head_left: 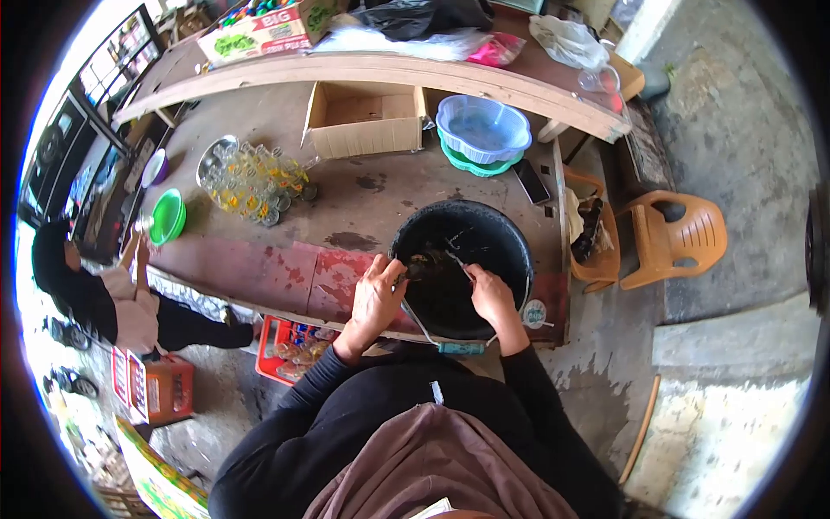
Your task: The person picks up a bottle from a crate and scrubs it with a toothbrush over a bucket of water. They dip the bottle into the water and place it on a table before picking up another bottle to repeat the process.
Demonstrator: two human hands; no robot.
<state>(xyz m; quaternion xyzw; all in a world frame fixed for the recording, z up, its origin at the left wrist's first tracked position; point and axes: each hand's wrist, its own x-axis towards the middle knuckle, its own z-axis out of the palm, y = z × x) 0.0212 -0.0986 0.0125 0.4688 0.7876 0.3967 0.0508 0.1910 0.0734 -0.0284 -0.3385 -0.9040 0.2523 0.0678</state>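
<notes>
The left hand point(377, 294) rests on the near left rim of a black bucket point(510, 238), fingers curled around a small dark thing point(422, 266) just inside; what it is cannot be told. The right hand point(489, 292) reaches over the near rim, closed on a thin utensil point(458, 261) that points toward the dark thing, between the two hands.

The bucket stands at the near edge of a worn table point(285, 259), close to its right end. To the left the tabletop is bare up to a tray of small glasses point(251, 182). Behind stand an open cardboard box point(363, 121), stacked plastic bowls point(482, 130) and a phone point(531, 181). Beyond the right end stand orange plastic chairs point(674, 238). Another person point(95, 298) stands at the far left.
</notes>
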